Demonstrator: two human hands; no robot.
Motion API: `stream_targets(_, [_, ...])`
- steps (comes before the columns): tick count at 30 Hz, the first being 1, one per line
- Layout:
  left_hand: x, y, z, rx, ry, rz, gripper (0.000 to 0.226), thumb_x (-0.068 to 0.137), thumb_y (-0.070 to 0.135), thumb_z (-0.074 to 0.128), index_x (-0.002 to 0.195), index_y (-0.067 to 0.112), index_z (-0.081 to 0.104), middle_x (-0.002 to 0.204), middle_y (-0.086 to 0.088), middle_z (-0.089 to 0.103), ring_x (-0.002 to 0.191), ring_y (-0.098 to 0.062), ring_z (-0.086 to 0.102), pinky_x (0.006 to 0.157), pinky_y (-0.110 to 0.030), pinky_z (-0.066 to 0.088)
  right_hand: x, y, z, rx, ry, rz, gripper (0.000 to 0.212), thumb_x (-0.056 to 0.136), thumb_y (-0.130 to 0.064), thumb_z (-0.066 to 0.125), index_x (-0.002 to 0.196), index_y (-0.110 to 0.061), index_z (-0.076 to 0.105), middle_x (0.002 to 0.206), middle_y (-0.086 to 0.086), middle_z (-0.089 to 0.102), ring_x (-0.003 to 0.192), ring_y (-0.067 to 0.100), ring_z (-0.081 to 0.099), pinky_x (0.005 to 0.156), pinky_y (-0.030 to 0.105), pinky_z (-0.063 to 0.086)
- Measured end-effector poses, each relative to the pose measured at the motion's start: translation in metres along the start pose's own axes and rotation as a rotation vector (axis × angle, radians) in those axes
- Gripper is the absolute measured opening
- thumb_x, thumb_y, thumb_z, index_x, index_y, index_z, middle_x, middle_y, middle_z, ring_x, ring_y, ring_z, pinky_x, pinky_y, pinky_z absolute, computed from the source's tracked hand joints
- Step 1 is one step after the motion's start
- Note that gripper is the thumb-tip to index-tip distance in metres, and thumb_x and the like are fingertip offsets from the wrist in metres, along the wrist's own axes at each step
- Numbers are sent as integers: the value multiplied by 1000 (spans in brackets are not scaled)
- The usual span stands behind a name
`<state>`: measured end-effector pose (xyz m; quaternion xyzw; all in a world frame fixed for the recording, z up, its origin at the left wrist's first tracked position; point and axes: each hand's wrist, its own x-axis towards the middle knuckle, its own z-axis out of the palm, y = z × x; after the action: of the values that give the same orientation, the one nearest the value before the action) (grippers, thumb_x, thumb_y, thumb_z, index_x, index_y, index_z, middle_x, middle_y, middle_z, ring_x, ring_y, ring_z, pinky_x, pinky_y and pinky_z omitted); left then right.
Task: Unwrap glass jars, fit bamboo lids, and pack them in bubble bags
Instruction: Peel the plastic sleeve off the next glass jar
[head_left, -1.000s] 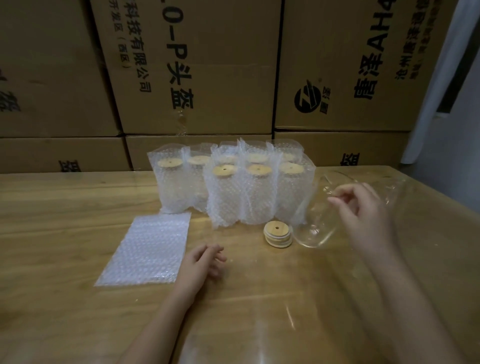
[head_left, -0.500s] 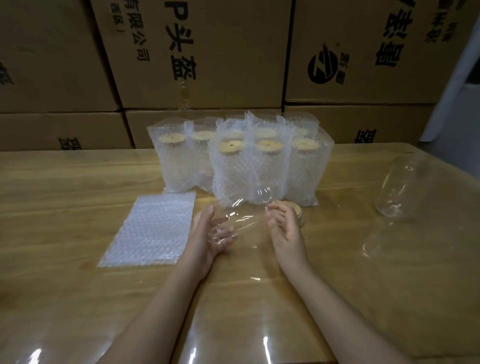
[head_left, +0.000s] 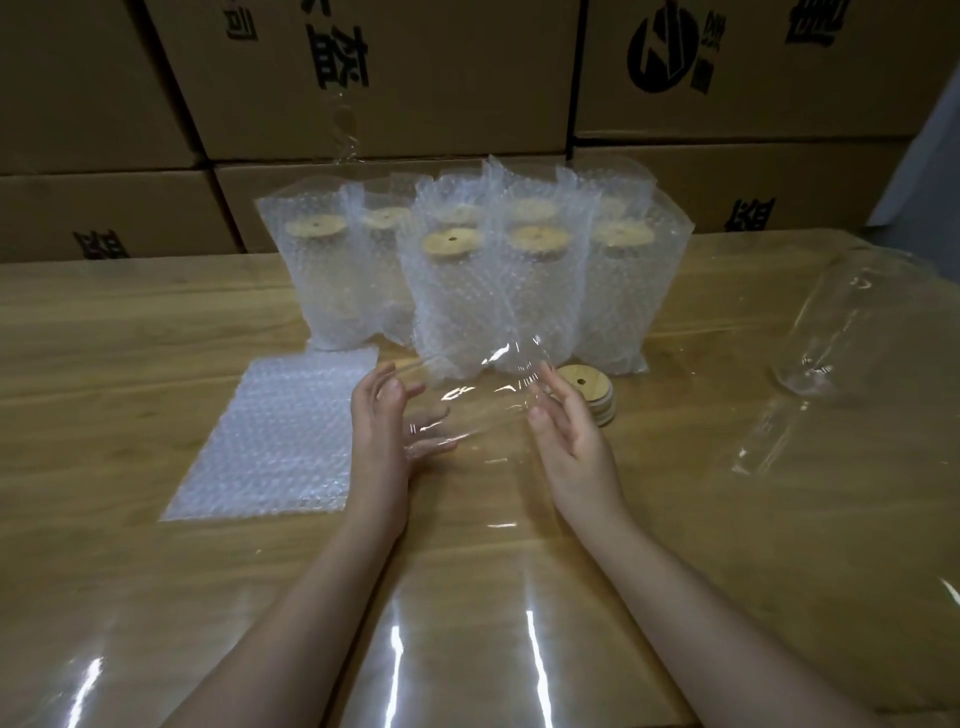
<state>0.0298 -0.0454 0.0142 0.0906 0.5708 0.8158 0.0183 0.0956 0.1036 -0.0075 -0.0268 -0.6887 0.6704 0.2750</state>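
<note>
A crumpled sheet of clear plastic wrap (head_left: 483, 400) hangs between my two hands above the table's middle. My left hand (head_left: 382, 431) touches its left side with straight fingers, some of them seen through the film. My right hand (head_left: 566, 431) touches its right side, fingers pointing up and away. An unwrapped glass jar (head_left: 836, 332) lies on its side at the right, apart from both hands. A short stack of bamboo lids (head_left: 589, 389) sits just behind my right hand. Flat bubble bags (head_left: 280, 441) lie to the left of my left hand.
Several lidded jars packed in bubble bags (head_left: 467, 291) stand in two rows behind the hands. Stacked cardboard boxes (head_left: 395, 78) wall off the far side of the wooden table (head_left: 104, 364). More clear plastic film (head_left: 857, 519) covers the table at the right and front.
My right hand left the glass jar lying at the right and came to the middle. My left hand lifted off the table. The clear wrap is now between them.
</note>
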Motion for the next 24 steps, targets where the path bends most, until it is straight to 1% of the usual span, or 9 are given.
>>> stream_targets(3, [-6, -1, 0, 149, 27, 151, 44, 76, 55, 54, 118, 42, 45, 121, -1, 55, 96, -15, 67, 75, -40, 57, 0, 3, -1, 15, 2, 35, 43, 97, -4, 48, 138, -11, 40, 127, -13, 49, 111, -19, 50, 91, 6, 39])
stream_targets(5, [-13, -4, -1, 279, 7, 305, 43, 82, 50, 53, 123, 46, 40, 131, -6, 49, 108, -16, 60, 87, -35, 52, 1, 2, -1, 33, 13, 59, 41, 96, -3, 49, 136, -10, 42, 127, -9, 50, 108, -19, 51, 89, 5, 39])
stream_targets(8, [-19, -5, 0, 367, -42, 413, 46, 84, 44, 54, 125, 55, 35, 138, -1, 39, 112, -10, 51, 83, -33, 52, 1, -2, -1, 49, 37, 68, 40, 96, -2, 49, 133, -13, 41, 131, -4, 49, 107, -17, 53, 88, 5, 40])
stream_targets(11, [-20, -5, 2, 438, -51, 503, 49, 83, 41, 56, 128, 45, 35, 132, 7, 37, 105, 10, 48, 76, -12, 47, -1, -6, -2, 37, 33, 32, 42, 98, -3, 45, 137, -15, 37, 139, -5, 44, 125, -3, 46, 100, 9, 36])
stream_targets(13, [-20, -5, 1, 447, -51, 487, 47, 82, 42, 56, 125, 49, 37, 128, 9, 41, 103, 8, 51, 73, -9, 45, -4, -10, -4, 50, 16, -2, 43, 99, -3, 41, 140, -17, 34, 145, -5, 39, 136, 5, 37, 108, 14, 31])
stream_targets(17, [-20, -1, -2, 388, -90, 349, 35, 79, 50, 54, 110, 63, 45, 115, 9, 56, 98, -12, 62, 68, -22, 48, -6, -16, -5, 60, 12, -36, 38, 101, -16, 38, 138, -28, 35, 144, -16, 38, 138, 3, 33, 111, 17, 30])
stream_targets(19, [-19, 1, -3, 350, -117, 307, 31, 79, 50, 53, 109, 58, 50, 109, 7, 61, 93, -20, 66, 61, -22, 48, -6, -17, -6, 27, 22, -40, 40, 99, -28, 38, 138, -29, 37, 141, -25, 38, 135, -3, 34, 108, 12, 29])
stream_targets(21, [-16, 3, -3, 282, -137, 234, 34, 78, 51, 52, 111, 44, 53, 104, 1, 63, 86, -22, 67, 48, -24, 48, -5, -20, -8, 10, -3, 0, 41, 94, -45, 40, 134, -38, 39, 141, -26, 39, 131, -10, 35, 103, 6, 29])
stream_targets(24, [-12, 4, -4, 170, -127, 113, 43, 72, 53, 53, 109, 31, 55, 100, -6, 64, 75, -24, 67, 38, -25, 44, -4, -22, -8, 39, -82, 84, 57, 78, -74, 43, 129, -51, 35, 143, -26, 40, 132, -10, 35, 108, 17, 27])
